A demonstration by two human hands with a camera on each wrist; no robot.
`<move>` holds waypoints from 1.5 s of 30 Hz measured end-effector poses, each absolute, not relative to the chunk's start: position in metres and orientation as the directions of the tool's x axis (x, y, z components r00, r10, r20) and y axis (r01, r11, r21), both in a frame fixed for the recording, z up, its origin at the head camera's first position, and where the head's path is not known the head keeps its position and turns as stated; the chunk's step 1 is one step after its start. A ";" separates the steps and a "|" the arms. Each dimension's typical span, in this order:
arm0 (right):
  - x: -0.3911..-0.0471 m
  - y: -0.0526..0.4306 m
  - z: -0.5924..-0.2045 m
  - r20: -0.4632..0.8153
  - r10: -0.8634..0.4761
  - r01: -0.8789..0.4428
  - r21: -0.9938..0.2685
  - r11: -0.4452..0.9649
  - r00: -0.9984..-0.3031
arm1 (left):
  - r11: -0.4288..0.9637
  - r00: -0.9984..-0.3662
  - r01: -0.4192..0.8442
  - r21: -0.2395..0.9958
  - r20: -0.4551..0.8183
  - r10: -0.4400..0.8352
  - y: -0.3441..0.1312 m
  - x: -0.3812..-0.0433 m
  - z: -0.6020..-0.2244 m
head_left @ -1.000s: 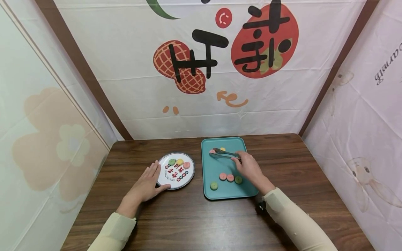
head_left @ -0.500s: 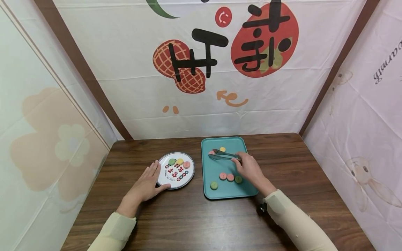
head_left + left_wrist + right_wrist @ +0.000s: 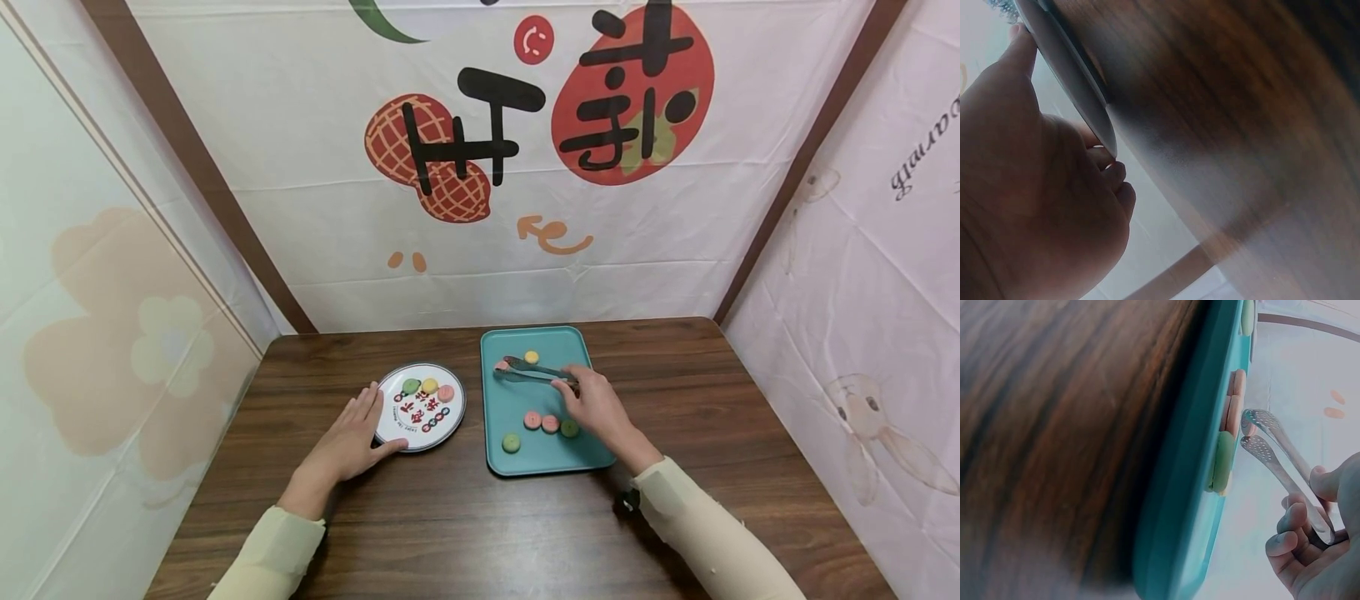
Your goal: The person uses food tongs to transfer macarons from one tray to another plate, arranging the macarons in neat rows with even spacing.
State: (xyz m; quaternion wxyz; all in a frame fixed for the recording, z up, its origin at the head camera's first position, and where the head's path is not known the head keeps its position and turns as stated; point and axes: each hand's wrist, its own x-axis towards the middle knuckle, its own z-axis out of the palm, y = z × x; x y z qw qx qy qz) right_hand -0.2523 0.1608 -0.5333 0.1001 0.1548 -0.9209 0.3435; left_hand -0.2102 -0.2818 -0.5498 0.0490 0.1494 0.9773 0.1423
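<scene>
My left hand [image 3: 348, 437] rests on the left rim of a round white plate [image 3: 401, 429], fingers fairly straight and thumb along the near edge. A green macaron [image 3: 411, 387], a yellow macaron [image 3: 430, 387] and a pink macaron [image 3: 446, 393] lie on the plate. In my right hand [image 3: 597, 408] I grip metal tongs [image 3: 536, 372] over a teal tray [image 3: 517, 333]. The tips of the tongs [image 3: 1285, 456] are spread around a pink macaron [image 3: 501, 365], partly hidden; I cannot tell whether they touch it.
On the tray, a yellow macaron [image 3: 532, 357] lies behind the tongs. Nearer are two pink macarons [image 3: 542, 423] beside a green macaron [image 3: 569, 428], and another green macaron [image 3: 511, 443]. The wooden table [image 3: 450, 533] meets a printed cloth backdrop [image 3: 337, 292] at the back.
The tongs and my right hand have shifted slightly left, and the pink macaron near their tips has moved left too. My left hand and the plate stay in place.
</scene>
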 end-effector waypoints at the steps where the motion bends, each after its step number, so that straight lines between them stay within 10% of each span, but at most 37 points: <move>1: -0.252 0.161 -0.533 0.293 -0.219 -0.357 -0.603 0.714 -0.931 | 0.915 -0.951 0.278 0.293 -0.053 0.305 -0.282 -0.210 -0.550; 45: -0.232 0.121 -0.521 0.371 -0.317 -0.487 -0.633 0.602 -0.873 | 0.919 -0.952 0.262 0.293 -0.074 0.295 -0.284 -0.213 -0.557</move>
